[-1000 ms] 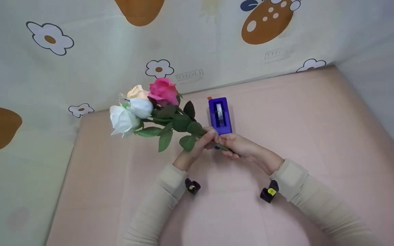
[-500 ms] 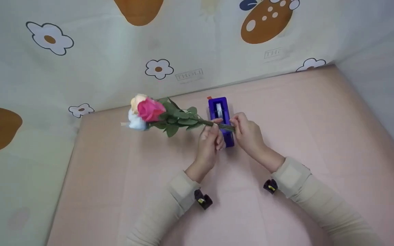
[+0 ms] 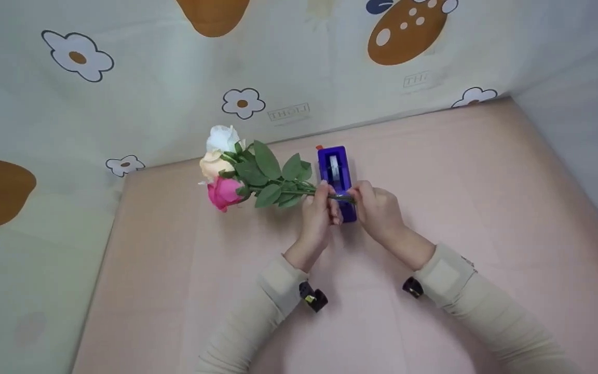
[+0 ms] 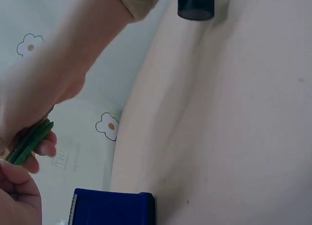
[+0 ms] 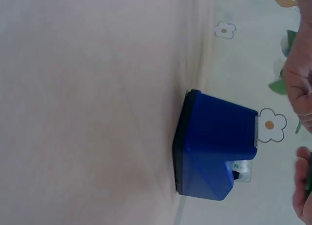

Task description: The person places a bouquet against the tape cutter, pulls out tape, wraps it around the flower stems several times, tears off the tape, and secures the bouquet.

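Observation:
In the head view my left hand (image 3: 318,212) pinches the green stems of a bunch of artificial roses, held sideways above the tabletop. Their blooms point left: a white rose (image 3: 222,139), a cream rose (image 3: 216,165) and a pink rose (image 3: 223,194). At the stem ends, the thumb and fingers of my right hand (image 3: 381,212) pinch the bundle. Something shiny shows on the stems between the hands. Partly hidden beneath them is a blue tape dispenser (image 3: 322,161) with a roll of tape (image 3: 334,167). The cut stem ends (image 4: 33,142) poke out beside my fingers in the left wrist view.
A pale pink cloth (image 3: 460,182) covers the table. Behind it hangs a light curtain (image 3: 164,88) printed with flowers and brown shapes, which also runs along the left and right sides. The dispenser's toothed cutting edge (image 5: 256,131) faces away from the table.
The bunch has swung level and turned about its stems, so the pink rose is now nearest me and the white one farthest. My right hand moved up to the stem ends.

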Motion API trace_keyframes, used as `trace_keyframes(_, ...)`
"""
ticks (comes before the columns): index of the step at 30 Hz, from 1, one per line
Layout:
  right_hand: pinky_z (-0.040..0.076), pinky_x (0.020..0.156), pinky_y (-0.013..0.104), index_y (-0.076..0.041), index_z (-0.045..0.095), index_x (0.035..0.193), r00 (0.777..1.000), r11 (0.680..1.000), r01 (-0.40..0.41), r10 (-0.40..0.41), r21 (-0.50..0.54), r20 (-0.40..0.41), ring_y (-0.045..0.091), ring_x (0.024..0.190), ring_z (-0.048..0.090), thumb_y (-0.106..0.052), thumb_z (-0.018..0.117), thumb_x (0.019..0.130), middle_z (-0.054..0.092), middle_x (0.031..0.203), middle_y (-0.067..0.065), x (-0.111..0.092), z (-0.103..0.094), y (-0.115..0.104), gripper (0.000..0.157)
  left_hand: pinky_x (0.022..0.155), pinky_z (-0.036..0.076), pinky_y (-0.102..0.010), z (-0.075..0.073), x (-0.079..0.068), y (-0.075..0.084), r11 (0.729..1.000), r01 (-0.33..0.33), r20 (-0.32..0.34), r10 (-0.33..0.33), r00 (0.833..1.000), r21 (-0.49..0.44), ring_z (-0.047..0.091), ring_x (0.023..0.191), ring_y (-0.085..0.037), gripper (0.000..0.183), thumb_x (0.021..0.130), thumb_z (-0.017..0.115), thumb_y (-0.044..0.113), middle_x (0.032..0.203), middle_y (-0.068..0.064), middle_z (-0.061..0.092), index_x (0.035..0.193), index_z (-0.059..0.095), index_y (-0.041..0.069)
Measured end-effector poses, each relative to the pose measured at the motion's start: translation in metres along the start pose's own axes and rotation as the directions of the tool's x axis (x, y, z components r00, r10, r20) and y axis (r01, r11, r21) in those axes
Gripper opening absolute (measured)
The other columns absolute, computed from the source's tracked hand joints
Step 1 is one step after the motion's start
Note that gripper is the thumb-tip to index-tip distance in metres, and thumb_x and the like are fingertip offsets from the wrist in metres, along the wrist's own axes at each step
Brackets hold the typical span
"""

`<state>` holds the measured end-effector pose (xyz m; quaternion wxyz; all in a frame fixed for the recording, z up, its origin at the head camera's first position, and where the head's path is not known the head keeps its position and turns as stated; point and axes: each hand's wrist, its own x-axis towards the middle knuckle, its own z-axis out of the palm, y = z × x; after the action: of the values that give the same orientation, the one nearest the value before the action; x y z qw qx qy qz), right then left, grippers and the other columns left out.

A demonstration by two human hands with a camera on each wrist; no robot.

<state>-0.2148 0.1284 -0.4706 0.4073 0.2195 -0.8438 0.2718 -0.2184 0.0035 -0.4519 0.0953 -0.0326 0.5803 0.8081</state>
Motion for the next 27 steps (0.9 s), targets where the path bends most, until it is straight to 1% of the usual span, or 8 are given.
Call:
trace_keyframes(5, 0.050, 0.057, 0.031, 0.002, 0.057, 0.087, 0.990, 0.978, -0.111, 0.094, 0.177, 0.101, 0.022, 0.066, 0.063, -0.020, 0.049, 0.093, 0.066, 0.079, 0.012, 0.004, -0.011, -0.007, 0.023, 0.039, 0.032, -0.019, -0.004, 0.002, 0.000, 0.999, -0.009, 0.033, 0.008, 0.999, 0.036, 0.036, 0.036, -0.005, 0.032, 0.100, 0.032, 0.021, 0.042, 0.006, 0.037, 0.072, 0.045, 0.012)
trace_keyframes(10, 0.049, 0.059, 0.023, 0.002, 0.062, 0.082, 0.969, 0.914, -0.242, 0.207, 0.327, 0.137, 0.016, 0.065, 0.061, -0.005, 0.060, 0.085, 0.067, 0.078, 0.010, 0.007, -0.016, -0.008, 0.008, 0.040, 0.032, -0.021, -0.004, 0.003, 0.002, 0.997, -0.017, 0.058, 0.013, 0.998, 0.071, 0.036, 0.036, -0.005, 0.033, 0.100, 0.032, 0.022, 0.042, 0.006, 0.037, 0.072, 0.044, 0.012)
trace_keyframes(12, 0.048, 0.059, 0.020, 0.002, 0.062, 0.080, 0.977, 0.910, -0.211, 0.189, 0.357, 0.097, 0.015, 0.063, 0.059, -0.002, 0.062, 0.083, 0.066, 0.075, 0.009, 0.007, -0.017, -0.008, 0.005, 0.040, 0.032, -0.020, -0.004, 0.003, 0.003, 0.998, -0.018, 0.066, 0.014, 0.998, 0.064, 0.036, 0.036, -0.006, 0.032, 0.100, 0.032, 0.023, 0.042, 0.006, 0.037, 0.072, 0.044, 0.012)
trace_keyframes(17, 0.049, 0.067, 0.020, 0.002, 0.063, 0.077, 0.999, 0.926, -0.028, 0.042, 0.376, -0.031, 0.022, 0.069, 0.062, -0.002, 0.065, 0.081, 0.066, 0.075, 0.010, 0.007, -0.014, -0.005, 0.006, 0.039, 0.032, -0.020, -0.004, 0.005, 0.004, 1.000, 0.000, 0.063, -0.001, 0.998, 0.004, 0.035, 0.034, -0.005, 0.028, 0.099, 0.033, 0.021, 0.041, 0.006, 0.035, 0.075, 0.043, 0.011)
trace_keyframes(20, 0.050, 0.069, 0.020, 0.002, 0.064, 0.076, 0.998, 0.919, -0.001, 0.024, 0.393, -0.054, 0.023, 0.072, 0.064, 0.000, 0.066, 0.079, 0.066, 0.076, 0.011, 0.006, -0.012, -0.004, 0.005, 0.038, 0.031, -0.020, -0.006, 0.006, 0.002, 1.000, 0.000, 0.073, 0.001, 0.997, -0.008, 0.035, 0.034, -0.005, 0.028, 0.099, 0.033, 0.021, 0.041, 0.006, 0.035, 0.075, 0.043, 0.012)
trace_keyframes(22, 0.050, 0.067, 0.018, 0.003, 0.065, 0.075, 0.996, 0.907, -0.052, 0.075, 0.419, -0.040, 0.020, 0.069, 0.064, 0.003, 0.067, 0.078, 0.066, 0.076, 0.011, 0.006, -0.012, -0.003, 0.003, 0.039, 0.031, -0.020, -0.007, 0.007, 0.001, 1.000, -0.010, 0.095, 0.010, 0.995, 0.000, 0.035, 0.035, -0.005, 0.029, 0.100, 0.032, 0.022, 0.041, 0.006, 0.036, 0.075, 0.043, 0.012)
trace_keyframes(24, 0.048, 0.063, 0.015, 0.004, 0.066, 0.075, 0.984, 0.874, -0.159, 0.178, 0.459, 0.002, 0.015, 0.066, 0.062, 0.004, 0.066, 0.078, 0.066, 0.075, 0.012, 0.007, -0.012, -0.003, 0.003, 0.040, 0.031, -0.020, -0.008, 0.007, 0.001, 1.000, -0.025, 0.121, 0.022, 0.992, 0.015, 0.035, 0.036, -0.005, 0.030, 0.100, 0.033, 0.023, 0.042, 0.006, 0.036, 0.074, 0.044, 0.013)
trace_keyframes(27, 0.045, 0.056, 0.014, 0.005, 0.067, 0.075, 0.922, 0.778, -0.376, 0.369, 0.504, 0.118, 0.007, 0.059, 0.055, 0.001, 0.065, 0.081, 0.065, 0.070, 0.014, 0.010, -0.013, -0.003, 0.007, 0.043, 0.031, -0.021, -0.010, 0.004, 0.000, 0.997, -0.058, 0.163, 0.048, 0.986, 0.056, 0.035, 0.038, -0.006, 0.029, 0.099, 0.033, 0.024, 0.044, 0.006, 0.036, 0.074, 0.044, 0.013)
